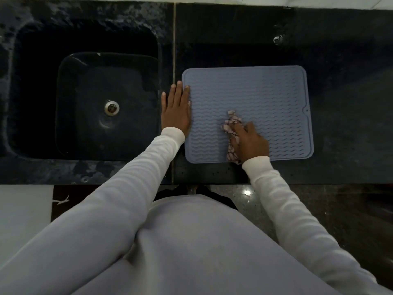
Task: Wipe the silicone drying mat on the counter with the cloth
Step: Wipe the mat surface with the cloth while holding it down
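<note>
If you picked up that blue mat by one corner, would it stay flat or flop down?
Probably flop. The mat looks thin and rubbery, lying flat on the counter. It may also slide when rubbed: the left hand presses flat on its edge while the right hand wipes with the cloth.

Sink (85,103): set in the surface (344,103), left of the mat (255,92).
Drain (111,108): in the sink's floor.
Mat: flat on the surface.
Left hand (175,111): flat across the mat's left edge.
Cloth (231,135): on the mat, near its front edge, under the right hand (249,141).
</note>
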